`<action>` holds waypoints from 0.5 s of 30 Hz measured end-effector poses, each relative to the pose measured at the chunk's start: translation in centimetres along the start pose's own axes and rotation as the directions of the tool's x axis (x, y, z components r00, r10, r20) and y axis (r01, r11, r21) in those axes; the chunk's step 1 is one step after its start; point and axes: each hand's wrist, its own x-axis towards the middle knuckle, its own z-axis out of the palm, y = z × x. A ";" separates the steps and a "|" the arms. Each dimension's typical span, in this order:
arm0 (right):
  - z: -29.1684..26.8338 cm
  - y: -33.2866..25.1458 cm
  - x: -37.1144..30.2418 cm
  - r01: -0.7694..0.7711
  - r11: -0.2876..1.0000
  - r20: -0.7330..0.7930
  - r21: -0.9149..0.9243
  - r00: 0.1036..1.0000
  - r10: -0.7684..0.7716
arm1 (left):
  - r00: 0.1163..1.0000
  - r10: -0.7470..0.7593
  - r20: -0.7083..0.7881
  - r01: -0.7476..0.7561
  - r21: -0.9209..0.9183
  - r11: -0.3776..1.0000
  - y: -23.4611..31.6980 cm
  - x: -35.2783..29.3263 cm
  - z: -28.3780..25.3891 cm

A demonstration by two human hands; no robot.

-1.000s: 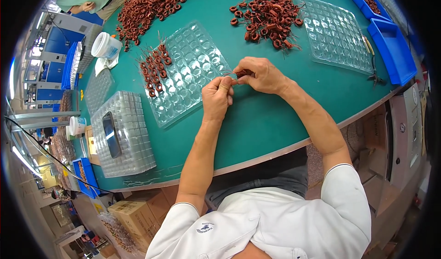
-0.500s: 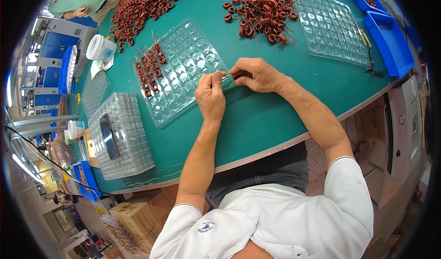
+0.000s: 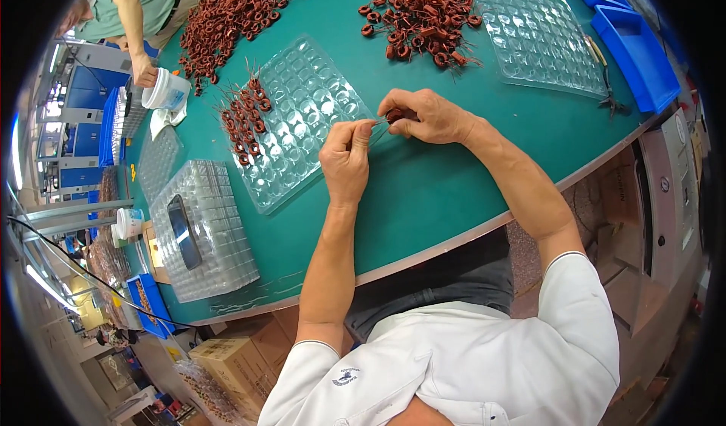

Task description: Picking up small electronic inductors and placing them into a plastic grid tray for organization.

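My right hand (image 3: 425, 116) is closed round a reddish-brown ring coil (image 3: 394, 115), mostly hidden by the fingers. Thin wire leads run from the coil to my left hand (image 3: 348, 154), whose thumb and forefinger pinch them. Both hands are over the near right edge of a clear plastic tray (image 3: 302, 116) with round pockets. Several ring coils (image 3: 243, 120) sit in rows at the tray's left side, their leads sticking up. A large heap of coils (image 3: 234, 14) lies at the far left and a smaller heap (image 3: 423, 18) at the far middle.
Another clear tray (image 3: 541, 40) lies at the right, beside pliers (image 3: 609, 97) and a blue bin (image 3: 635, 59). A phone (image 3: 183, 231) rests on stacked trays (image 3: 215, 237) at the left. A co-worker's hand (image 3: 144, 73) touches a white bucket (image 3: 168, 91).
My hands have drawn slightly apart, showing more of the leads between them. At the far left, the co-worker's arm has come down to the white bucket.
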 end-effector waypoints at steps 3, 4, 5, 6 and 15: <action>0.1 0.1 -0.3 0.024 0.999 0.030 0.023 0.999 -0.025 | 0.978 -0.160 0.137 0.158 0.024 0.987 0.6 -0.2 -0.1; 0.1 0.3 -0.4 0.038 0.998 0.049 0.051 0.998 -0.041 | 0.978 -0.159 0.139 0.157 0.024 0.987 0.7 -0.2 -0.2; 0.0 0.4 -0.5 0.038 0.998 0.047 0.050 0.998 -0.040 | 0.958 -0.187 0.218 0.192 0.002 0.981 0.8 -0.2 -0.2; -0.1 0.3 -0.5 0.015 0.998 0.076 0.056 0.997 -0.019 | 0.932 -0.214 0.294 0.229 -0.017 0.973 0.9 -0.2 -0.4; -0.6 0.8 -0.4 0.027 1.000 0.123 0.017 0.992 -0.029 | 0.956 0.081 0.282 -0.127 0.149 0.981 0.1 -1.0 0.3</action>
